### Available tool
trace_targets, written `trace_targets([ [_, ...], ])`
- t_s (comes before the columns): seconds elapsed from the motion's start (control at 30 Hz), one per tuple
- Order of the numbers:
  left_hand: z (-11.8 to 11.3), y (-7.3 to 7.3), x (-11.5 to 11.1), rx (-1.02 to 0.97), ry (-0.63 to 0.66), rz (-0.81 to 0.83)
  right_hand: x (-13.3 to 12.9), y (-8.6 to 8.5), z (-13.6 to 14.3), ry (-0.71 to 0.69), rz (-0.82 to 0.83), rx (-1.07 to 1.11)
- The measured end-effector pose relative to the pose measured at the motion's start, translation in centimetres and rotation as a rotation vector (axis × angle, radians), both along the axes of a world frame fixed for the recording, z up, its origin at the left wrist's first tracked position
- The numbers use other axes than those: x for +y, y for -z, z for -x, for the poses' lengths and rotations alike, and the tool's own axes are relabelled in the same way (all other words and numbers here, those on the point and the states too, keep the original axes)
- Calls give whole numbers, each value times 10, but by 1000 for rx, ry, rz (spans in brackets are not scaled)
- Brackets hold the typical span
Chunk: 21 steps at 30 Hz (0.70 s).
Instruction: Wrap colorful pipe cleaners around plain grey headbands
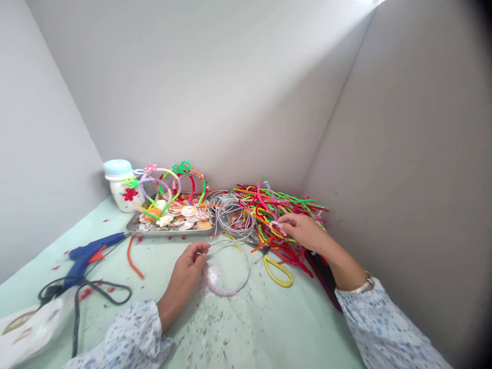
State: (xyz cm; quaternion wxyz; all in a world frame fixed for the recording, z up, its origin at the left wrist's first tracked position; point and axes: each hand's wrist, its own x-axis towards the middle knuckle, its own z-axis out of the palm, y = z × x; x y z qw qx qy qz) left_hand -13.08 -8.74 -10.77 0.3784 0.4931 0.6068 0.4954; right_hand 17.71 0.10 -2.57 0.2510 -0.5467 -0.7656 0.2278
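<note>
With fingers closed, my left hand (189,267) grips the left side of a wire hoop (249,266). Pale pink pipe cleaner (220,292) is wound around the hoop's lower left part; the rest is bare grey wire. My right hand (302,229) pinches a pale pink pipe cleaner (277,225) at the edge of a heap of coloured pipe cleaners (261,197). Coiled silver wire (230,212) lies left of that heap. Scissors with yellow handles (279,277) rest just below it, their blades partly covered.
A metal tray (169,233) of shells stands at the back, with finished pipe-cleaner headbands (198,177) on it. Beside it is a white jar with a blue lid (118,171). A blue glue gun (90,251) and its black cord lie left, near a plastic bag (36,328).
</note>
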Motion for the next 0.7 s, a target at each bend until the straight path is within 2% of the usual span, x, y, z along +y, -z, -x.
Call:
trace_targets([
  [0.23, -1, 0, -2, 60, -14, -32, 1, 2, -6, -80, -8, -230],
  [0.43, -2, -2, -3, 97, -36, -51, -4, -6, -8, -125, -28, -223],
  [0.6, -4, -8, -4, 178, -112, -141, -10, -17, -7, -160, -32, -233],
  [0.7, -4, -11, -4, 207, -132, -157, -13, -23, -7, -141, -31, -194],
])
